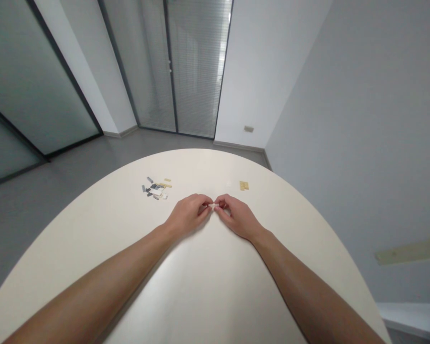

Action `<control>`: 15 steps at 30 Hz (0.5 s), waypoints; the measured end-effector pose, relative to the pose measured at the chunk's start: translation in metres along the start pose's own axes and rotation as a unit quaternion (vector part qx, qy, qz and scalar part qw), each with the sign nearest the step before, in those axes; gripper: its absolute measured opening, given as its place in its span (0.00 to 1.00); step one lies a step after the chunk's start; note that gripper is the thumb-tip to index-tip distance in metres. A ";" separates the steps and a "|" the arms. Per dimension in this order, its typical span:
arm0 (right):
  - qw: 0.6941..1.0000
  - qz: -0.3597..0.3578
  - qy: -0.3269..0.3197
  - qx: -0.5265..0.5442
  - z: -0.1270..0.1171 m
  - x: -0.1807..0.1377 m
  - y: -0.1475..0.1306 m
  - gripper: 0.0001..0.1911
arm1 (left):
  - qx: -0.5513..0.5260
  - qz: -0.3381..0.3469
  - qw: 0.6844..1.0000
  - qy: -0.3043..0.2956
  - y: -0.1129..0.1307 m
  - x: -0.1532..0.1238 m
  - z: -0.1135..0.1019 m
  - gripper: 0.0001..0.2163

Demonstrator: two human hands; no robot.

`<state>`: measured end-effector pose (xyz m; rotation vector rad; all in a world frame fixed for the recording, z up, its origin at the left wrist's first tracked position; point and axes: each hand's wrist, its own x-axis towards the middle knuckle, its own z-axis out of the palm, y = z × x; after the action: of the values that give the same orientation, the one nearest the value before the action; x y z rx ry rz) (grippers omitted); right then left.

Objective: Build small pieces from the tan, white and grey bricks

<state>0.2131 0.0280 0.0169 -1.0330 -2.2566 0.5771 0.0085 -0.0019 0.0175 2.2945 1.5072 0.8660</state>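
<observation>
A small white toy brick (214,205) is pinched between my two hands above the middle of the table. My left hand (191,212) grips its left end with thumb and fingertips. From the other side, my right hand (238,215) holds the right end, its fingers curled. The fingertips of both hands nearly meet and cover most of the piece, so its exact shape is hidden. Beyond my left hand lies a loose pile of small toy bricks (156,189) in grey, black, white and yellow. A tight group of yellow bricks (243,185) sits beyond my right hand.
The round white table (200,296) has a curved far edge, with grey floor (82,165) beyond it. Glass doors (197,71) with dark frames stand behind. A plain wall (380,119) rises on the right, and a wall socket (248,129) is near the floor.
</observation>
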 end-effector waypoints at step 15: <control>1.000 -0.010 0.000 -0.010 0.000 0.000 0.000 0.05 | 0.008 -0.015 1.000 -0.002 0.003 0.000 -0.002 0.07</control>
<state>0.2131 0.0278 0.0173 -1.0204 -2.2753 0.5475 0.0094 -0.0034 0.0200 2.2771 1.5491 0.8438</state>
